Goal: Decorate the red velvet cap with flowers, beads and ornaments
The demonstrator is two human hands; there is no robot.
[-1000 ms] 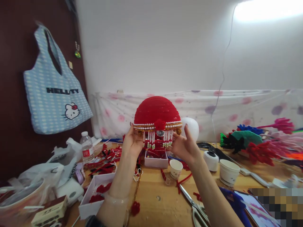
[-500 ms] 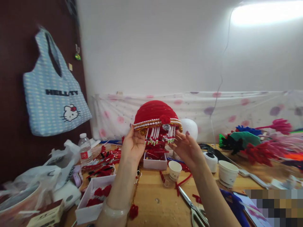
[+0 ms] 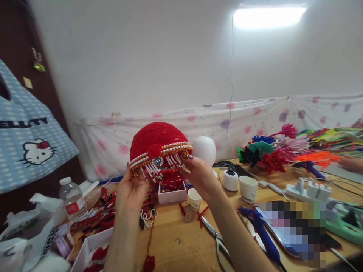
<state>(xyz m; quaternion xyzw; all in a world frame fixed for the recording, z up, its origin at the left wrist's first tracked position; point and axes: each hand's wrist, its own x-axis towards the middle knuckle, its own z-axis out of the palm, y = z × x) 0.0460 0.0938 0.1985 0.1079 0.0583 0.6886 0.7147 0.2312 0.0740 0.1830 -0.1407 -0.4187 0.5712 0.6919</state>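
A red domed cap (image 3: pixel 159 135) is held up in front of me, tilted with its left side lower. White beads and gold trim run along its brim, with a red fuzzy flower (image 3: pixel 154 150), a clear gem and hanging bead fringes. The lower left edge rests in my left hand (image 3: pixel 131 189), its fingers partly behind the brim. My right hand (image 3: pixel 200 176) grips the right edge near a gold ornament (image 3: pixel 185 154). Behind and below stands a white box (image 3: pixel 172 197) of red beaded pieces. Scissors (image 3: pixel 217 236) lie under my right forearm.
On the table are paper cups (image 3: pixel 248 189), a blue glue gun (image 3: pixel 259 230), a phone (image 3: pixel 279 230), a power strip (image 3: pixel 304 192) and colourful fuzzy flowers (image 3: pixel 273 160). A water bottle (image 3: pixel 72 200) and plastic bags stand left. Another person's hand (image 3: pixel 351 164) shows at the far right.
My view has swung right, bringing the power strip and another person's hand into sight. The cap, still between both hands, has turned and tilted, its flower now left of centre.
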